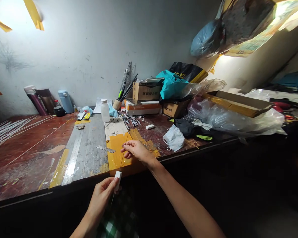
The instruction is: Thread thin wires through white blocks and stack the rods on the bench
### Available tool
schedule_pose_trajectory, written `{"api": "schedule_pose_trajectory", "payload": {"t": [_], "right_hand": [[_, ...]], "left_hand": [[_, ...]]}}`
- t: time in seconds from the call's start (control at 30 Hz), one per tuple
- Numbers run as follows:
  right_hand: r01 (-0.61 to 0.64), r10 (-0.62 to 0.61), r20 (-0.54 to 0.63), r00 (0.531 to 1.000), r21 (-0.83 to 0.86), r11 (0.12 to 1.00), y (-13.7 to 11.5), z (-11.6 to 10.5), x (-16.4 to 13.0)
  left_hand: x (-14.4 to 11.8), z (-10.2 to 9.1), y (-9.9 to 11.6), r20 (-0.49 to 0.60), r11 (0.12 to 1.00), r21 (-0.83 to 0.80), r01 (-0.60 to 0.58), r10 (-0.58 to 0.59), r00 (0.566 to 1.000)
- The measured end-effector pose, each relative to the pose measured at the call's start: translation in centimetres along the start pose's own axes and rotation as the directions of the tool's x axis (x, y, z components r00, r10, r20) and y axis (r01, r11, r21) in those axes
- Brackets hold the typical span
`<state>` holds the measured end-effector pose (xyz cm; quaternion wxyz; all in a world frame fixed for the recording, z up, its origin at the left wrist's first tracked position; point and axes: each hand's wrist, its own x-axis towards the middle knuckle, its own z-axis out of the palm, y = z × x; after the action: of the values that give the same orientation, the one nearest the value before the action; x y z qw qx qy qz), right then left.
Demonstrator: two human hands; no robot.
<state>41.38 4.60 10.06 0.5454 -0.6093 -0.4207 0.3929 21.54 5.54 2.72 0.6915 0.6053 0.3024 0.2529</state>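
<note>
Worn surface (27,145): steel ruler (73,158), white bottle (104,110), face mask (174,138), boxes (146,91), thin rods (5,130) at left.

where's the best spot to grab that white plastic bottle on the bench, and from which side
Probably around its straight middle body, below the cap. The white bottle stands upright on the grey strip of the workbench. Come from the front, the person's own side: a blue cloth sits close at its right and papers lie behind it, while the bench in front of it looks open.
</note>
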Motion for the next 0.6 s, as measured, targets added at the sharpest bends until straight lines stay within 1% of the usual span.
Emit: {"api": "schedule_pose_trajectory", "payload": {"t": [0.17,0.33,0.47,0.6], "right_hand": [[-0.021,0.007,-0.073,0.997,-0.182,0.983,0.5,0.2,0.9],[-0.041,-0.015,-0.166,0.986,-0.330,0.943,0.4,0.3,0.8],[-0.053,-0.011,-0.173,0.985,-0.361,0.931,0.2,0.3,0.5],[-0.037,-0.011,-0.135,0.991,-0.344,0.938,-0.2,0.7,0.4]], "left_hand": [[0.3,0.3,-0.3,0.019,1.000,-0.001,0.016,-0.016,1.000],[0.4,0.6,0.0,0.041,1.000,0.014,0.019,-0.020,0.999],[0.1,0.2,0.7,0.049,1.000,0.011,0.016,-0.017,0.999],[-0.4,-1.0,1.4,-0.010,1.000,-0.002,0.014,-0.014,1.000]]}}
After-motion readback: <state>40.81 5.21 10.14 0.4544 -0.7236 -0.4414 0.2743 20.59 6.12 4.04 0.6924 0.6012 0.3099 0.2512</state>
